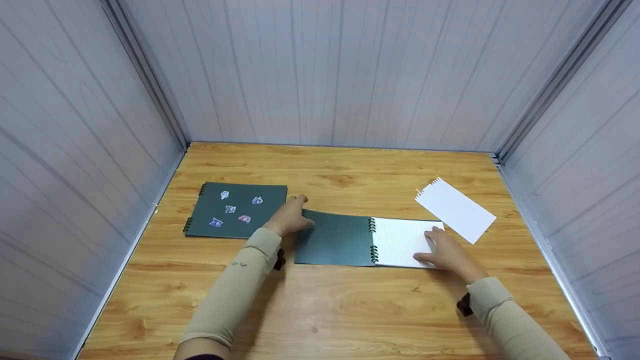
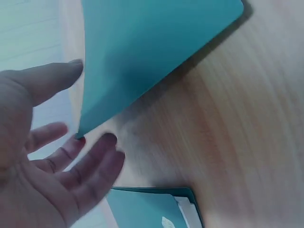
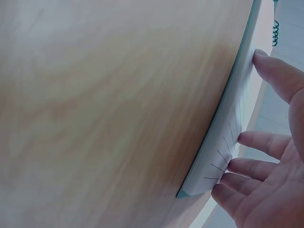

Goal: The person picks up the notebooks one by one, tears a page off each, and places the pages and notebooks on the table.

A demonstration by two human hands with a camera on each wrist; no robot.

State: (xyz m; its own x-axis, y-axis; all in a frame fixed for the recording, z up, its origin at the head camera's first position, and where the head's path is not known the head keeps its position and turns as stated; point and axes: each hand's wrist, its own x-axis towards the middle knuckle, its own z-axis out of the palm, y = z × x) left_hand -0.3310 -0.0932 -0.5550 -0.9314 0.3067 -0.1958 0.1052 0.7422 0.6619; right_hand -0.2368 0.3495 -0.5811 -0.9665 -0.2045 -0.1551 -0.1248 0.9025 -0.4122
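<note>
A spiral notebook lies open on the table, its dark green cover (image 1: 336, 239) folded out to the left and its white ruled page (image 1: 397, 242) on the right. My left hand (image 1: 291, 216) is at the cover's outer edge; in the left wrist view the fingers of this hand (image 2: 61, 147) are spread, the thumb beside the edge and a fingertip at the corner of the cover (image 2: 142, 42). On the page's right part rests my right hand (image 1: 442, 252). The right wrist view shows that hand (image 3: 266, 161) with thumb and fingertips touching the page (image 3: 232, 128) near its edge.
A closed green notebook (image 1: 200, 212) with several small stickers lies at the left, its spiral on the left side. Loose white paper (image 1: 457, 210) with a torn edge lies slanted behind the right hand. Panel walls (image 1: 320, 75) stand around the wooden table (image 1: 340, 315).
</note>
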